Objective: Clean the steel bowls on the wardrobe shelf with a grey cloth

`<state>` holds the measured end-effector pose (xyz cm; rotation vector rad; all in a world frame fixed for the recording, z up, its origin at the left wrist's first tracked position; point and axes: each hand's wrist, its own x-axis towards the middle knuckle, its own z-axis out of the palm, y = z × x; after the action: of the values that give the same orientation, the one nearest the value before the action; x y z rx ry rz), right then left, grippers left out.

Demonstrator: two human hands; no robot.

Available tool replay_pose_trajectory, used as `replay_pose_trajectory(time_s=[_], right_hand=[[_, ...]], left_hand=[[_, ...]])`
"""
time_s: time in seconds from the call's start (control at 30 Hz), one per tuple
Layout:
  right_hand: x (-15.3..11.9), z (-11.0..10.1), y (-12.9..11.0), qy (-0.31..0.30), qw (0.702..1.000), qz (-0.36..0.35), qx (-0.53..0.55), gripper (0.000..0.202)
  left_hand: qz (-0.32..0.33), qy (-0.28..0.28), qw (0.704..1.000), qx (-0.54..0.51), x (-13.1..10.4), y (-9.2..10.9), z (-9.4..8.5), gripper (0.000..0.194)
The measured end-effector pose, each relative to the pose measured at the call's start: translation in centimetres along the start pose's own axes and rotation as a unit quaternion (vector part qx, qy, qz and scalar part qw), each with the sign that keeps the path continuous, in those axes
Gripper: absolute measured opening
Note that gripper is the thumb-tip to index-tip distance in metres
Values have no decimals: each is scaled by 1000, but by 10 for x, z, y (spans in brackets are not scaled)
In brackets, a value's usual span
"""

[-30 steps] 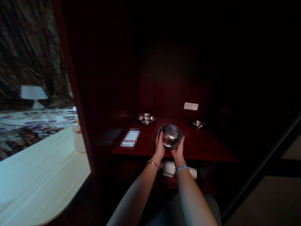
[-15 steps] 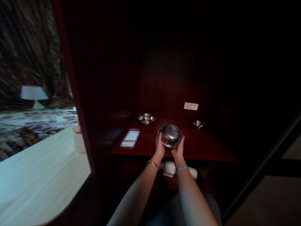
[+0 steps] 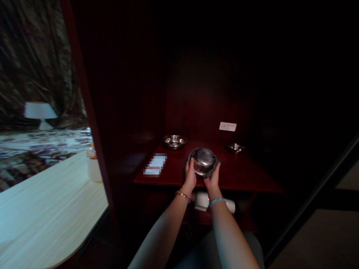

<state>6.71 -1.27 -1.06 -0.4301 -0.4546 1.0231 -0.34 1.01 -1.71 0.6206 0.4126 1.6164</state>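
Above the front part of a dark red shelf [image 3: 241,172], both hands hold a shiny steel bowl [image 3: 204,160], its round base turned up towards me. My left hand [image 3: 190,175] is closed on the bowl's left side, thumb along the wall. On the right side, my right hand [image 3: 213,177] presses a dark grey cloth-like piece [image 3: 211,170] against the bowl; its exact kind is hard to make out. A second steel bowl [image 3: 174,142] sits upright at the back left of the shelf, and a smaller steel bowl [image 3: 236,148] at the back right.
A blurred-out white rectangle [image 3: 155,164] lies on the shelf's left. A white socket plate [image 3: 227,126] is on the back wall. White objects [image 3: 201,201] lie on the lower level. Left of the dark side panel [image 3: 120,112] are a pale tabletop [image 3: 42,216] and a white container [image 3: 94,169].
Hardly anything differs. Both hands keep their grip on the bowl at nearly the same spot, and the other bowls stay where they were.
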Motion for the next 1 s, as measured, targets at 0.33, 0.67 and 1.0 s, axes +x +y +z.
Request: replay_pose_trajectory(time_s=[0.33, 0.67, 1.0], right_hand=[[2, -2, 1, -2, 1000, 7, -8, 57], [2, -1, 1, 5, 1000, 9, -5, 57], [4, -4, 2, -1, 1000, 3, -10, 59]], left_hand=[[5, 2, 1000, 12, 4, -5, -4, 46], [4, 0, 1000, 13, 3, -4, -3, 44], [4, -3, 1000, 8, 1, -2, -1, 42]])
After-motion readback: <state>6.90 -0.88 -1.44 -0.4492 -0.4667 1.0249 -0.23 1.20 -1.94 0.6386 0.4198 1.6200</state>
